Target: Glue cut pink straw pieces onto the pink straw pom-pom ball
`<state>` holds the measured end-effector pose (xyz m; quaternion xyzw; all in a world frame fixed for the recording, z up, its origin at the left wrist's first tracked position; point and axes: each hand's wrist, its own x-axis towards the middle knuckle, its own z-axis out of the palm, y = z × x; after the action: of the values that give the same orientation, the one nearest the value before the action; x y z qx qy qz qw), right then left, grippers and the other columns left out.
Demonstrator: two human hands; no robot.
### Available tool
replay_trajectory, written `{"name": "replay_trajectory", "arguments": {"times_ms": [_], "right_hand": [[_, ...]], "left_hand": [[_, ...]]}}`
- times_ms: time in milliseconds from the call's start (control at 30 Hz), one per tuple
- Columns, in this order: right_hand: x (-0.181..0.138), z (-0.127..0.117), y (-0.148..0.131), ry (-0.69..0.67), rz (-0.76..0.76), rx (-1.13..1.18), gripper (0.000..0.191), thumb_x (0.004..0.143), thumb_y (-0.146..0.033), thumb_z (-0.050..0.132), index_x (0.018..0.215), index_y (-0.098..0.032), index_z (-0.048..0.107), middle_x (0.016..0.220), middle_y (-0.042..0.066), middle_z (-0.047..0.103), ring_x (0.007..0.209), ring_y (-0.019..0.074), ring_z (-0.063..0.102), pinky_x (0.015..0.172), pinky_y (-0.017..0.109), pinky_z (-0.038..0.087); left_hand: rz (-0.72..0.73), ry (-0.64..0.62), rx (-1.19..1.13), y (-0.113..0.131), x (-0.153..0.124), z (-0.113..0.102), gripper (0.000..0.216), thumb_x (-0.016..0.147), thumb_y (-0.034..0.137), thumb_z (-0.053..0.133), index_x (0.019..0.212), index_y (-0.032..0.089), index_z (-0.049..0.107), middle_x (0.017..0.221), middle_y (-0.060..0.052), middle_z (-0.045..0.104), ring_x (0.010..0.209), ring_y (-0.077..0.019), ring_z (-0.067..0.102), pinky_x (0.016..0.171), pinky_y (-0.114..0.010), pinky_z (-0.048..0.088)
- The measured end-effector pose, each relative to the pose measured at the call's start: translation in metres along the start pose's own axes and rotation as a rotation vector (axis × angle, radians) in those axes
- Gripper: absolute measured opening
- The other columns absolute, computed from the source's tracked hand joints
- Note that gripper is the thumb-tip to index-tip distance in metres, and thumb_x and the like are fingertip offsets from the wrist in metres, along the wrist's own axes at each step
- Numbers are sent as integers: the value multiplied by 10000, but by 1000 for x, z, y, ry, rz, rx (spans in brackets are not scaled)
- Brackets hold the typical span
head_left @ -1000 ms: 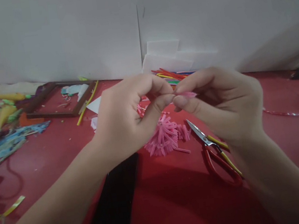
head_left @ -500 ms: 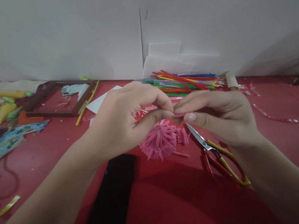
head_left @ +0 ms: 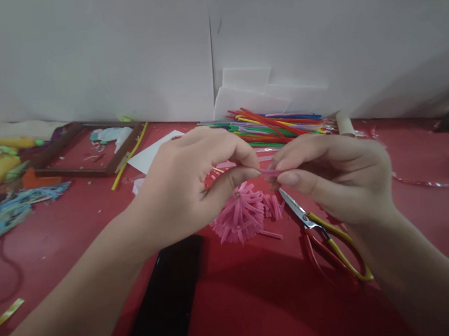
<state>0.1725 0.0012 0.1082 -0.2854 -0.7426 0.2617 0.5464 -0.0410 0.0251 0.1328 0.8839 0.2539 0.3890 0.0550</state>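
Between my two hands a short pink pipe cleaner piece (head_left: 270,172) is stretched, raised above the table. My left hand (head_left: 205,179) pinches one end between thumb and forefinger. The other end is in the fingertips of my right hand (head_left: 329,176), thumb below and fingers above. Under my left hand stands a round tuft of pink pipe cleaner strips (head_left: 239,215), its top partly covered by that hand. Loose short pink pieces (head_left: 271,206) lie beside it. A pair of scissors (head_left: 319,227) with red and yellow handles lies just below my right hand.
A black phone (head_left: 168,302) lies below my left wrist. Coloured pipe cleaners (head_left: 272,126) are heaped at the back, near a cardboard tube (head_left: 344,123). A brown frame (head_left: 79,168) and blue fabric (head_left: 15,212) are at left. A white panel (head_left: 110,56) bounds the table.
My right hand has shifted slightly to the right, away from my left, so more of the pink piece shows between them. The view has tilted a little.
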Motion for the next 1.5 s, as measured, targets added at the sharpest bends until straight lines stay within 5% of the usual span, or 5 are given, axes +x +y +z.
{"name": "replay_trajectory", "arguments": {"times_ms": [600,800,1133,1333,1500], "right_hand": [[-5,10,-28,-33,74,164,58,884,-151,679,886,-207,667,873,18,690,836,133,653,750,272,567],[-11,11,-37,-107,128,321,42,912,-190,649,883,-213,629,812,6,666,738,127,649,651,270,587],[-60,19,6,189,120,-128,104,930,-121,555,943,-223,567,973,43,714,868,152,691,707,291,569],[-109,46,10,-311,-112,-341,137,900,-75,504,936,-166,600,773,46,667,702,157,594,656,306,514],[-118,55,20,-345,-103,-597,155,906,-125,531,911,-144,684,787,76,680,720,183,574,663,334,517]], "left_hand": [[28,-95,-177,10,2,-17,138,927,229,600,804,251,657,793,18,710,797,-166,664,756,-301,511],[243,-71,-322,12,0,-17,195,977,202,538,823,210,657,758,10,721,771,-142,659,810,-331,538],[-142,-207,-280,-39,-65,27,485,956,287,548,1430,270,450,1472,-84,528,1425,-259,431,1184,-431,377],[-172,-187,-302,-30,-72,40,428,914,233,560,1340,226,526,1328,-92,626,1275,-234,555,1095,-390,447],[-138,-51,-137,-20,-81,48,485,899,449,596,1308,195,535,1223,-106,661,1136,-259,572,1022,-430,461]]}}
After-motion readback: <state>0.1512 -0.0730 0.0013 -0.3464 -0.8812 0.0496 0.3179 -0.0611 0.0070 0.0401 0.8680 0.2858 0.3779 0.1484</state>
